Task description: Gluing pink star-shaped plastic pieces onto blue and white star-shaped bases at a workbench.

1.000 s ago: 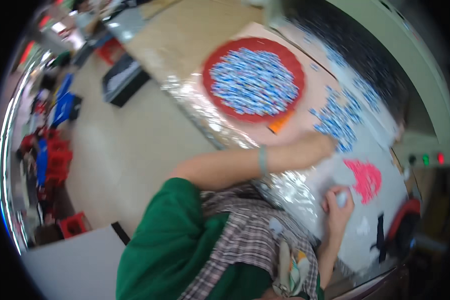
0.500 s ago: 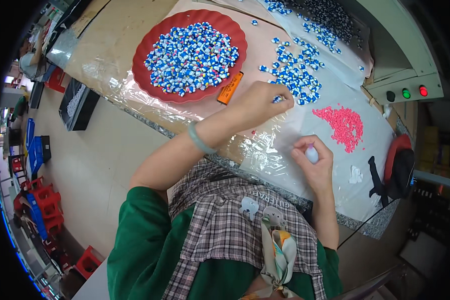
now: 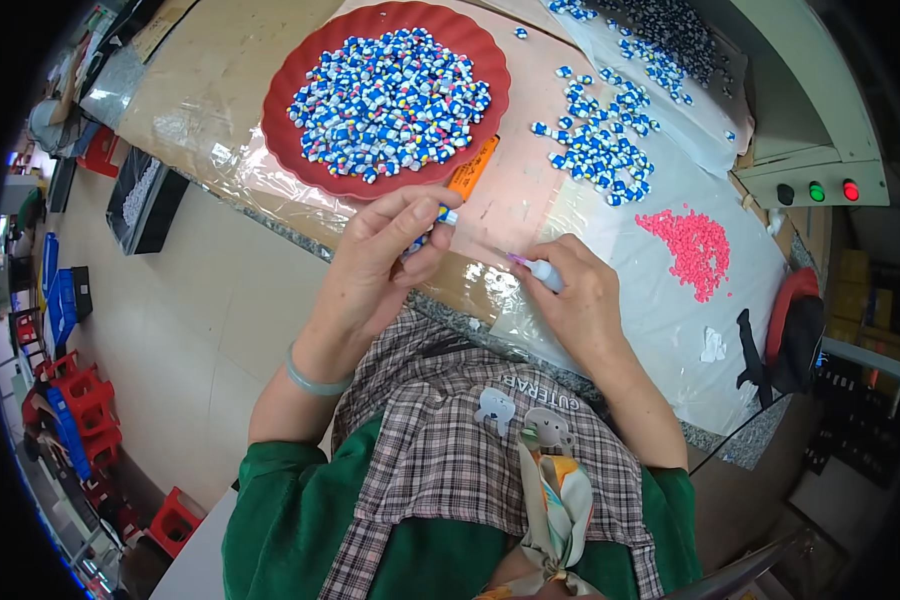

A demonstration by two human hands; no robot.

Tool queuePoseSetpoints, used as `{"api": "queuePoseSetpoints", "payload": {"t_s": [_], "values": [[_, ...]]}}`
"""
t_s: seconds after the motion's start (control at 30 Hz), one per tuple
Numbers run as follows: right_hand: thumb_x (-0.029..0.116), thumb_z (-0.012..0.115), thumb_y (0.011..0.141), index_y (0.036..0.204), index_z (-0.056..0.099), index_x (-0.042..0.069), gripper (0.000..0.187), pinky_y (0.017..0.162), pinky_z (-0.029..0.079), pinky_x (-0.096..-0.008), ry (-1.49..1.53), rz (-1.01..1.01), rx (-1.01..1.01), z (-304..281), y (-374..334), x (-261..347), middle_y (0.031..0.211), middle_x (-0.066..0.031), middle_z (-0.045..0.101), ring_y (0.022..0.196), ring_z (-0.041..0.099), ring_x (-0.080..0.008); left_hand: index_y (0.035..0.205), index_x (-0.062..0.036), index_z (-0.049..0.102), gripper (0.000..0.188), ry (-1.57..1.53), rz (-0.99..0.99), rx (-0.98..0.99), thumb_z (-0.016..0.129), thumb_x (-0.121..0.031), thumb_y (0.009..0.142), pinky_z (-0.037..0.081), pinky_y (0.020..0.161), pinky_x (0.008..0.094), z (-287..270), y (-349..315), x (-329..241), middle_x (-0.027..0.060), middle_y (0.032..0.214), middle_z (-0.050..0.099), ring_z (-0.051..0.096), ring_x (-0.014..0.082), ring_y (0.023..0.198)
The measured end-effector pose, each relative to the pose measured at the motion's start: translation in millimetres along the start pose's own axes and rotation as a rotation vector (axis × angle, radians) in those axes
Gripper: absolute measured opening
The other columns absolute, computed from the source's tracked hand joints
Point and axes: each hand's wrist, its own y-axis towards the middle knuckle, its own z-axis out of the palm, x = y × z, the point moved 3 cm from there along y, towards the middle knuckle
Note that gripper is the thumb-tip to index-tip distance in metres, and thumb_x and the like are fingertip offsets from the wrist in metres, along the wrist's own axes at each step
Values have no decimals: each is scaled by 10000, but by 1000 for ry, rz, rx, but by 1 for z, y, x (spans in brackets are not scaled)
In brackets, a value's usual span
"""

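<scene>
Between the fingertips of my left hand (image 3: 385,245) is a small blue-and-white piece (image 3: 447,215), with more blue and white showing lower among the fingers. My right hand (image 3: 585,300) is closed around a small whitish squeeze bottle (image 3: 546,275) with a purple collar and a thin needle tip. That tip points left toward the piece, a short gap away from it. Just beyond my left hand stands a scalloped red bowl (image 3: 280,130), heaped with similar blue-and-white pieces (image 3: 390,100). More such pieces (image 3: 605,150) lie loose on the table beyond my right hand.
An orange box-like object (image 3: 475,168) lies beside the bowl. Tiny pink pieces (image 3: 700,255) are spread on the white sheet at right, near a crumpled white scrap (image 3: 713,345). Dark pieces (image 3: 660,35) lie at the far right, beside a grey machine housing (image 3: 820,170) with lit buttons.
My left hand has drawn back from the loose pieces toward the bowl's near side, a piece now in its fingers. My right hand has moved left, tipping the bottle toward it.
</scene>
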Motion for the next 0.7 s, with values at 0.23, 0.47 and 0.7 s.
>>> {"api": "queuePoseSetpoints", "payload": {"t_s": [0.23, 0.47, 0.7], "values": [[62, 742, 743, 886, 651, 45, 170, 603, 509, -351, -123, -34, 24, 5, 7, 7, 832, -89, 632, 681, 645, -274, 1179, 24, 595, 303, -23, -26, -27, 566, -189, 967, 296, 472, 142, -5, -10, 9, 45, 832, 586, 390, 24, 569], [32, 730, 717, 899, 657, 60, 198, 639, 514, -352, -33, -46, 8, 6, 11, 4, 850, -90, 629, 736, 648, -276, 1137, 5, 601, 270, -40, -79, -47, 538, -207, 982, 287, 469, 162, -8, -10, 16, 45, 820, 596, 379, 33, 545], [38, 721, 701, 891, 634, 70, 211, 636, 512, -370, -104, -74, 26, 3, 15, 1, 851, -79, 608, 736, 641, -288, 1123, -3, 598, 277, -123, -162, -20, 542, -235, 982, 281, 464, 173, -5, -10, 24, 41, 780, 591, 370, 35, 533]]}}
